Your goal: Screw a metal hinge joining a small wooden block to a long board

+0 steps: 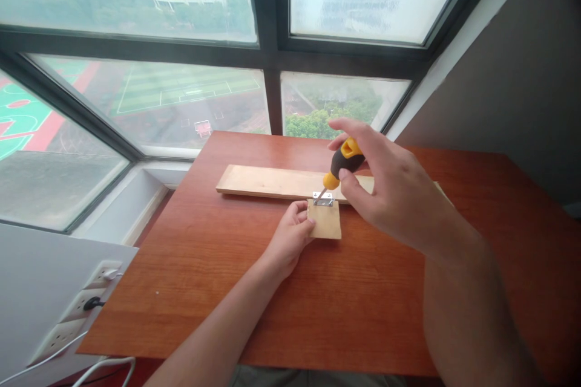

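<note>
My right hand (385, 184) is closed round a yellow and black screwdriver (342, 162), tilted, its tip down on a small metal bracket (323, 199). The bracket sits where a small wooden block (325, 222) meets a long pale plank (272, 182) on the reddish-brown table (227, 290). Fingers of my left hand (290, 236) press against the left edge of the small block, holding it still.
Large windows (172, 97) rise behind the table's far edge. A grey wall stands to the right. At the lower left a white power strip (77, 314) carries plugged cables close to the table's left corner.
</note>
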A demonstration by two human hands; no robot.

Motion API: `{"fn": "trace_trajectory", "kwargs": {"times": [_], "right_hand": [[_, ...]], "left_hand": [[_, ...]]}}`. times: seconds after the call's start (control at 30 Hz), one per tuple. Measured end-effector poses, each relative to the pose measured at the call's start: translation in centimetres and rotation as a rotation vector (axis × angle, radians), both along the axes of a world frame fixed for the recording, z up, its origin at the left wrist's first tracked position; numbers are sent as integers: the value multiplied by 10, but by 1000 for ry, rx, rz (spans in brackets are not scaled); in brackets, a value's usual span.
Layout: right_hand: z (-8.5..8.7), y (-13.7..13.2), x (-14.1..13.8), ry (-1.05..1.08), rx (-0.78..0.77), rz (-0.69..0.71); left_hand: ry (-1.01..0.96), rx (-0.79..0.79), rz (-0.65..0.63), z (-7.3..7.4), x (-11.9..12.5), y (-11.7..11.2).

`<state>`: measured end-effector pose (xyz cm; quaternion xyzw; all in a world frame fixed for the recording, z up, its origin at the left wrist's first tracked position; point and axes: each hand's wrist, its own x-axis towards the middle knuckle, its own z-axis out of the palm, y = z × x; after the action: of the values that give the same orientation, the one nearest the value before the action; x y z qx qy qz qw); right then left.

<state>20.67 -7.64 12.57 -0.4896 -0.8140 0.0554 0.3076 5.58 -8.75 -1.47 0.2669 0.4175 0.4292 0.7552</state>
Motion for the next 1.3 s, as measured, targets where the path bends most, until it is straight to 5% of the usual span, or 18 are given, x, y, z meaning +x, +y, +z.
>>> {"fn": "trace_trajectory", "kwargs": {"times": [0.17, 0.4, 0.6, 1.3], "right_hand": [[-1, 1, 0, -51, 21, -139], [0, -3, 1, 0, -15, 57], [-2, 4, -1, -92, 108, -156], [16, -4, 17, -103, 234, -319]], "left_hand": [[9, -1, 2, -1, -1, 0], [1, 2, 0, 1, -1, 0], [11, -5, 0, -1, -1, 0], [27, -30, 17, 3, 0, 0]]}}
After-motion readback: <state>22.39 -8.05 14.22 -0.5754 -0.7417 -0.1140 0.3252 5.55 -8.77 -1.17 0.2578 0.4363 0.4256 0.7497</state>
